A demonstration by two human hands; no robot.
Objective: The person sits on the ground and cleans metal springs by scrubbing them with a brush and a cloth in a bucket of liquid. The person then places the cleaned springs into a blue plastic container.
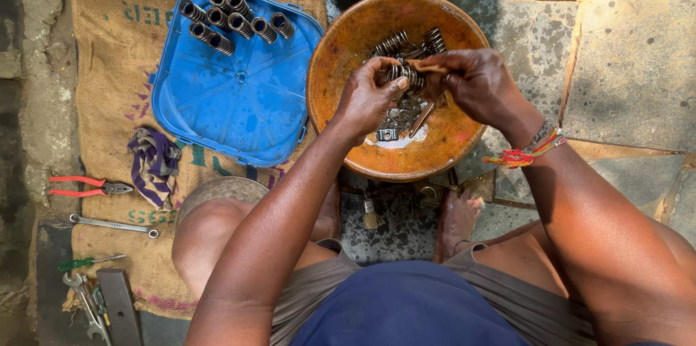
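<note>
Here, both hands' fingers clamp one coil spring over the orange bowl, beside the blue lid.

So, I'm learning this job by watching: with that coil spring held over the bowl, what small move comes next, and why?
Probably carry the spring held by the left hand and right hand left to the blue tray, beside the springs already lined up there. More springs lie in the orange bowl.

Bright, warm daylight falls across the scene from the right, lighting the stone floor and glaring off wet liquid in the orange bowl. Soft shadows lie left of things. The focus is sharp; edges bend slightly.
</note>
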